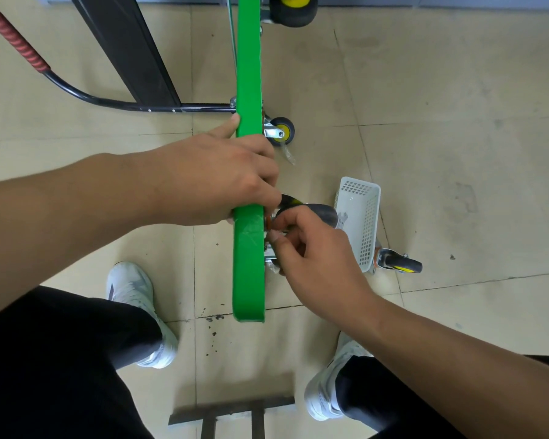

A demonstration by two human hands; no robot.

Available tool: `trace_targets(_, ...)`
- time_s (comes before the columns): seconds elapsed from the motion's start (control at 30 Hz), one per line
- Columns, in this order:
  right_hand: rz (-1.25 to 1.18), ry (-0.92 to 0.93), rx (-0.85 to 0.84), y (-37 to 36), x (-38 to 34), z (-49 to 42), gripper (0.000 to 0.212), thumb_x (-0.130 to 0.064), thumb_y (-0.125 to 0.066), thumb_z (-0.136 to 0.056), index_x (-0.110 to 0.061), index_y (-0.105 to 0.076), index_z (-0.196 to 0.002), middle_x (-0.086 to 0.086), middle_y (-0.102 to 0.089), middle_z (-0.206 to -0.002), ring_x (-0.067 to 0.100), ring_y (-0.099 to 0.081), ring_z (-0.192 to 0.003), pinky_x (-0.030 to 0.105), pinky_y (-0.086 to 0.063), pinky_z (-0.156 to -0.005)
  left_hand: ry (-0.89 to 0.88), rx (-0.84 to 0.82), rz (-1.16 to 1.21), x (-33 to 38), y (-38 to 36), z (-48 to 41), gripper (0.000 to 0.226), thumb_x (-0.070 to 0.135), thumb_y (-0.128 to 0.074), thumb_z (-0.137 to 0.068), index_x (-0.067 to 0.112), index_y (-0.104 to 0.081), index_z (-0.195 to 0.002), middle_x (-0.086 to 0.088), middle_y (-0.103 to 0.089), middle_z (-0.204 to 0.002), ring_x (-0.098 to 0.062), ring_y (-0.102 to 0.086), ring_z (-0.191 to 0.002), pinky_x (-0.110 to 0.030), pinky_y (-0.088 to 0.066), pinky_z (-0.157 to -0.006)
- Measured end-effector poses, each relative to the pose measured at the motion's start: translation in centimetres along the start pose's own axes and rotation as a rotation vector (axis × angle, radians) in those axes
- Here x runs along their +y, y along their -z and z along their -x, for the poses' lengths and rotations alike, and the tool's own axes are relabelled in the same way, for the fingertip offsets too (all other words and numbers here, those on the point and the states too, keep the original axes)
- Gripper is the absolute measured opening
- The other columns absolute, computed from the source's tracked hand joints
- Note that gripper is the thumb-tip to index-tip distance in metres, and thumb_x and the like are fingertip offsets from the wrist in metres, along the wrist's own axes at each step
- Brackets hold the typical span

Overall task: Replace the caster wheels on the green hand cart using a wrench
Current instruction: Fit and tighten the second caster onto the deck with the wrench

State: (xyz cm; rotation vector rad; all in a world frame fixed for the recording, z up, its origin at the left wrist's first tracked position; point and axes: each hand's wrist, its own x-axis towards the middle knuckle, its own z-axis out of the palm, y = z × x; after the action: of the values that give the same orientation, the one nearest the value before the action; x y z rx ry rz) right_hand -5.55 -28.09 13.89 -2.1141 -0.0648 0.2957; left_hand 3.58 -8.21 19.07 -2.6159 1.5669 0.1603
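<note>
On edge on the floor, between the feet: green hand cart (249,264). Left hand (222,179) grips its deck rim; right hand (314,258) pinches the fastener (268,222) at the near caster (317,213), probably threading it by hand. Next move needs the wrench (342,218) from the white basket (370,217)

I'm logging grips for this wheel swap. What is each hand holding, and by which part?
Left hand grips the green cart deck by its upturned edge; right hand pinches small hardware at the black caster wheel mount, exact piece unclear.

L hand (216,179) curled gripping, R hand (317,251) fingertips pinching
</note>
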Motion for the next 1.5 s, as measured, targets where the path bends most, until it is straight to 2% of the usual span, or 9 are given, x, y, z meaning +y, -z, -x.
trace_targets(0.13,0.11,0.097,0.092,2.0,0.0,-0.6,0.008,-0.03,-0.066,-0.097,-0.03,-0.062,-0.104,-0.011,-0.067,-0.072,0.008,-0.063,-0.073,0.037,-0.053,-0.069,0.008,-0.011,0.012,0.0,0.1,0.1,0.046,0.027,-0.089,-0.067,0.038,-0.063,-0.104,0.011,-0.061,-0.106,-0.022,-0.044,-0.127,-0.072,-0.037,-0.101)
trace_targets(0.23,0.215,0.199,0.199,4.0,0.8,-1.1,0.015,-0.028,-0.07,-0.094,-0.028,-0.062,-0.108,-0.012,-0.064,-0.079,0.006,-0.061,-0.08,0.022,-0.046,-0.067,0.009,-0.005,0.025,0.1,0.1,0.2,0.049,0.025,-0.089,-0.067,0.04,-0.063,-0.105,0.012,-0.061,-0.106,-0.021,-0.042,-0.127,-0.073,-0.037,-0.101)
trace_targets(0.4,0.467,0.214,0.29,7.2,4.9,-3.3,0.025,-0.032,-0.066,-0.093,-0.03,-0.059,-0.117,-0.016,-0.053,-0.1,0.011,-0.055,-0.099,0.033,-0.046,-0.076,0.013,-0.013,0.052,0.2,0.4,0.2,0.049,0.025,-0.09,-0.066,0.04,-0.064,-0.106,0.013,-0.061,-0.106,-0.02,-0.044,-0.126,-0.073,-0.036,-0.102)
trace_targets(0.73,0.8,0.044,0.13,8.4,13.1,-7.7,0.034,-0.035,-0.061,-0.097,-0.03,-0.053,-0.129,-0.008,-0.059,-0.121,0.019,-0.055,-0.114,0.038,-0.051,-0.077,0.012,0.024,0.046,0.4,0.5,0.1,0.05,0.023,-0.092,-0.063,0.039,-0.065,-0.102,0.012,-0.061,-0.103,-0.021,-0.047,-0.123,-0.074,-0.037,-0.1)
trace_targets(0.9,0.851,-0.067,-0.05,7.4,18.7,-9.5,0.04,-0.047,-0.059,-0.096,-0.032,-0.05,-0.132,-0.007,-0.06,-0.124,0.02,-0.06,-0.111,0.04,-0.056,-0.079,0.01,0.04,0.042,-0.1,0.0,0.1,0.047,0.024,-0.089,-0.064,0.041,-0.065,-0.1,0.014,-0.06,-0.105,-0.021,-0.048,-0.123,-0.073,-0.033,-0.104)
trace_targets(1.03,0.857,-0.195,-0.084,6.8,24.3,-10.1,0.042,-0.048,-0.06,-0.097,-0.031,-0.048,-0.134,-0.002,-0.059,-0.121,0.024,-0.064,-0.101,0.042,-0.058,-0.077,0.012,0.031,0.057,0.1,-0.1,-0.3,0.045,0.023,-0.088,-0.064,0.038,-0.066,-0.1,0.012,-0.06,-0.104,-0.023,-0.049,-0.124,-0.075,-0.031,-0.104)
trace_targets(1.17,0.824,-0.281,-0.123,4.7,28.3,-11.6,0.045,-0.044,-0.057,-0.1,-0.028,-0.045,-0.14,0.002,-0.056,-0.125,0.029,-0.064,-0.105,0.043,-0.056,-0.079,0.026,0.018,0.1,0.6,0.3,-0.4,0.035,0.022,-0.082,-0.07,0.036,-0.066,-0.098,0.011,-0.059,-0.102,-0.023,-0.049,-0.123,-0.073,-0.029,-0.107)
trace_targets(1.37,0.673,-0.498,-0.07,1.3,31.6,-14.7,0.051,-0.029,-0.061,-0.098,-0.022,-0.039,-0.144,0.01,-0.056,-0.127,0.037,-0.062,-0.112,0.053,-0.054,-0.093,0.021,0.021,0.145,0.4,0.4,-0.4,0.023,0.018,-0.064,-0.076,0.031,-0.066,-0.096,0.007,-0.06,-0.102,-0.028,-0.052,-0.121,-0.071,-0.027,-0.108)
trace_targets(1.5,0.598,-0.585,0.02,0.6,33.6,-16.4,0.039,-0.031,-0.064,-0.095,-0.017,-0.043,-0.124,0.012,-0.063,-0.107,0.035,-0.064,-0.093,0.051,-0.057,-0.085,0.035,0.012,0.13,0.4,0.0,-0.4,0.023,0.012,-0.066,-0.075,0.027,-0.066,-0.092,0.005,-0.061,-0.1,-0.03,-0.053,-0.12,-0.075,-0.026,-0.106)
